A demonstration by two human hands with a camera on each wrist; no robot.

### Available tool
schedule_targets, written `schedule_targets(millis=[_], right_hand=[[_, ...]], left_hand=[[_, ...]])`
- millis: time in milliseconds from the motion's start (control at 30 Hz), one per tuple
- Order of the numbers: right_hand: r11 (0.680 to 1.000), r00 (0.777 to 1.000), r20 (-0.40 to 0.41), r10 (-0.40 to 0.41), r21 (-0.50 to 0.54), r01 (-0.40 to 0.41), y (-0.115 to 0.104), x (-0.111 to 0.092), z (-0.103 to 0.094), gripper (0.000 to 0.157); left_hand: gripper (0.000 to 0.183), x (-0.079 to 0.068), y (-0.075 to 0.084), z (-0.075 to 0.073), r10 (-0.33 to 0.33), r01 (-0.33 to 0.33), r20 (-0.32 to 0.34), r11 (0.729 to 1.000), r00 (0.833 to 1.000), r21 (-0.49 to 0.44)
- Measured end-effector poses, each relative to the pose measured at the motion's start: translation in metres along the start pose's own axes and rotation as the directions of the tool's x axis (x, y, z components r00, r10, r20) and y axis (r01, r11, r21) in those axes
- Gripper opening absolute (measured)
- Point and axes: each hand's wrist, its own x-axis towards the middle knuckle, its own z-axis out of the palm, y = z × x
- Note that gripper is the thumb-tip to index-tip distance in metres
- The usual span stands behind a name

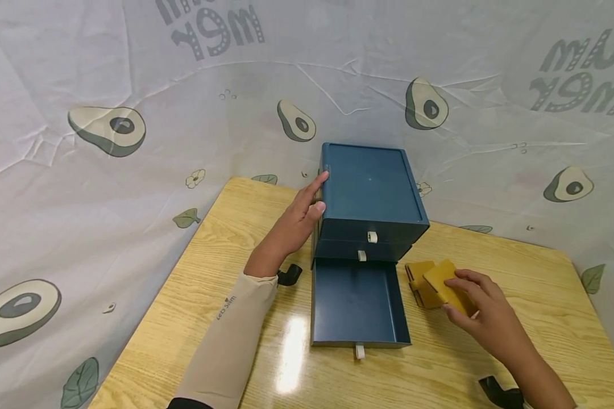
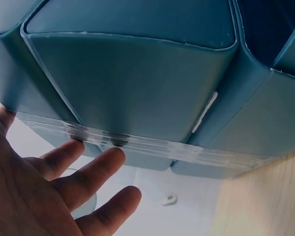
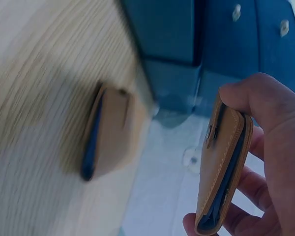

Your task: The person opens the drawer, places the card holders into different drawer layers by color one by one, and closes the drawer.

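Observation:
My right hand (image 1: 483, 312) pinches a folded yellow wallet (image 1: 442, 278) between thumb and fingers, right of the drawer unit. In the right wrist view this wallet (image 3: 223, 169) is tan with stitched edges, a snap strap and a dark lining. A second, similar wallet (image 3: 110, 130) lies on the table, partly behind the held one in the head view. My left hand (image 1: 295, 221) touches the left side of the blue drawer unit (image 1: 373, 182), its fingers (image 2: 91, 172) extended and spread. The bottom drawer (image 1: 355, 301) is pulled out, with its inside floor showing; the two upper drawers are closed.
White pull tabs (image 1: 372, 237) stick out from the drawer fronts. The unit stands near the back of a wooden table (image 1: 210, 272), against a hanging white cloth (image 1: 358, 85) printed with avocados. Black straps and mounts (image 1: 498, 392) sit at my wrists.

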Motion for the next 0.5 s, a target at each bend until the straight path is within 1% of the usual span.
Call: schedule_targets(millis=[233, 500], right_hand=[[0.998, 0.998, 0.045, -0.053, -0.029, 0.055, -0.029, 0.009, 0.001, 0.051], [0.994, 0.991, 0.079, -0.110, -0.017, 0.112, -0.054, 0.021, 0.004, 0.051]], left_hand=[[0.093, -0.001, -0.004, -0.001, 0.006, -0.006, -0.006, 1.000, 1.000, 0.000], [0.088, 0.002, -0.003, -0.002, 0.029, -0.029, 0.000, 1.000, 1.000, -0.006]])
